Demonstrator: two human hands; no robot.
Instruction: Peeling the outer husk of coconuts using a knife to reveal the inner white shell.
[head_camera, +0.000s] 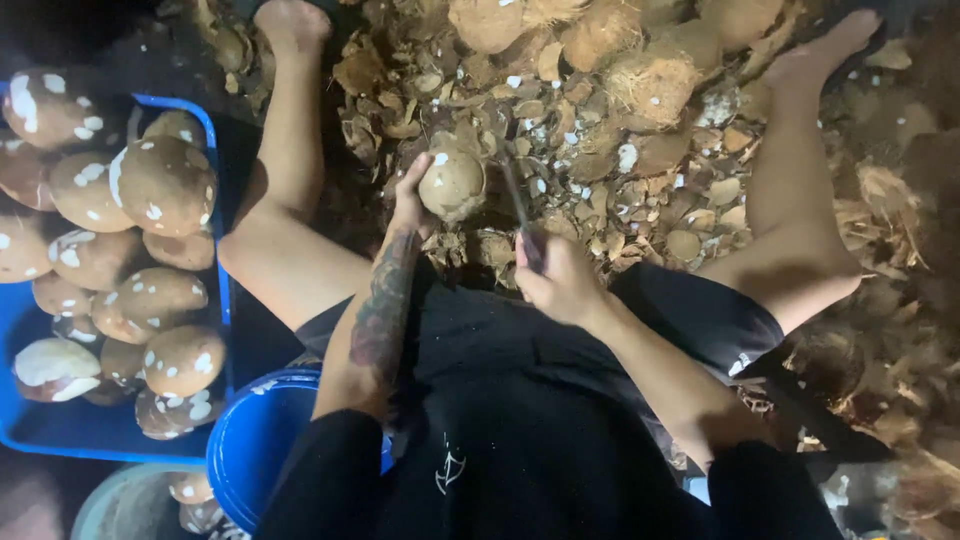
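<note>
Our left hand (408, 205) grips 1 round, rough brown coconut (452, 184) above the shell pile (640, 170); right hand (560, 280) clamps a thin blade (517, 205). Blue crate (222, 300) holds smooth, white-flecked peeled coconuts (165, 185).

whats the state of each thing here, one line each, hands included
left hand: closed around the coconut, holding it up
coconut: shelled, brown skin with a white nick, gripped
right hand: clenched on the knife handle
knife: blade points up, away from the body, beside the coconut
blue crate: full of shelled coconuts, brown with white patches
blue bucket: partly hidden, contents not visible
shell pile: broken pieces and husk heaped between the legs
</note>
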